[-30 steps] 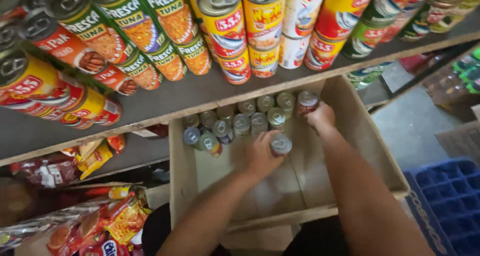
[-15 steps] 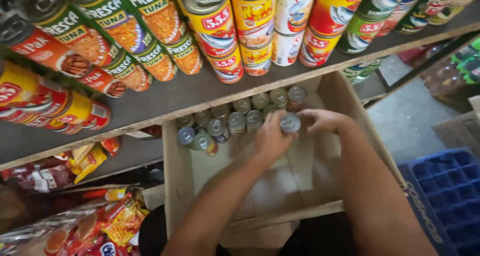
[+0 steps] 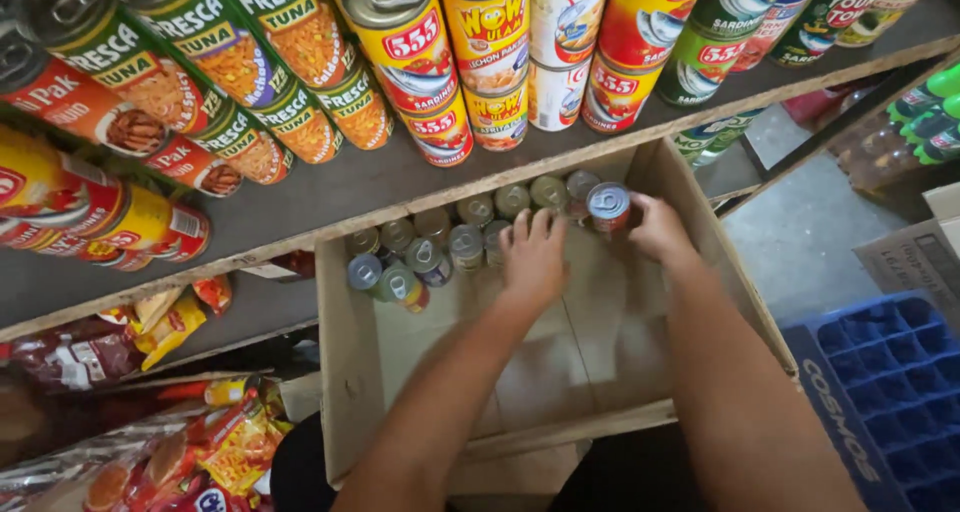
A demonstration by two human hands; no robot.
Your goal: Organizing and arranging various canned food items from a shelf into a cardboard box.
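An open cardboard box (image 3: 350, 392) sits below a shelf and holds several small tin cans (image 3: 430, 257) clustered at its far end. My left hand (image 3: 532, 262) reaches into the box palm down, its fingers spread flat over the cans in the middle of the row, with nothing visibly gripped. My right hand (image 3: 658, 230) is at the far right corner of the box, its fingers closed around a small can with a silver lid and red label (image 3: 608, 204). That can stands upright at the end of the row.
A wooden shelf (image 3: 330, 197) above the box carries stacked rows of large tuna and sardine cans (image 3: 420, 62). Snack packets (image 3: 180, 452) lie at lower left. A blue plastic crate (image 3: 880, 392) stands at right, with green bottles (image 3: 930, 122) beyond it.
My left hand, which held a loose can mid-box, has moved forward and now lies flat on the row. The can is now by the far right corner in my right hand.
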